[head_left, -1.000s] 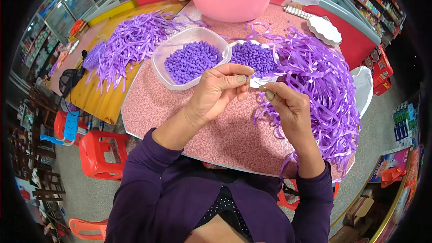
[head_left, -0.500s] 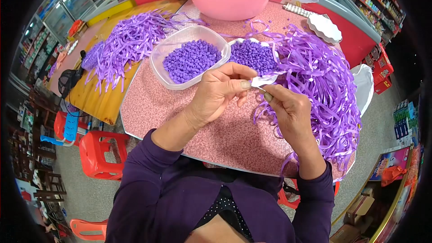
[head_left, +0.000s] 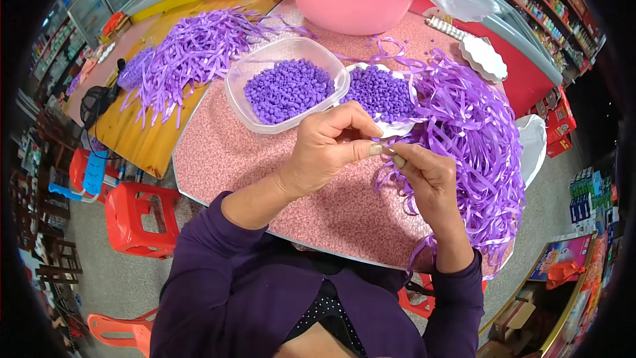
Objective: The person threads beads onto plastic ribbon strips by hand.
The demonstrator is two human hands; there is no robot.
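Observation:
My left hand [head_left: 331,149] and my right hand [head_left: 429,176] meet fingertip to fingertip above the table's front half. Both are closed in a pinch on something small and pale that I cannot make out. Just beyond them, a white scalloped dish [head_left: 395,130] holds purple beads [head_left: 379,93]. To its left stands a clear plastic tub [head_left: 233,103] with more purple beads [head_left: 288,91]. A large tangle of purple ribbons [head_left: 474,152] lies close beside my right hand and hangs over the table edge.
The pink speckled table [head_left: 218,166] bears a pink basin [head_left: 351,3] at the back and a white scalloped object [head_left: 482,58] at back right. More ribbons [head_left: 192,50] lie on the wooden table [head_left: 149,152]. A red stool [head_left: 140,219] stands at left.
The view has shifted slightly, so the table items sit a little lower. My hands have come slightly toward me from the dish, and their fingertips are closer together, still pinching.

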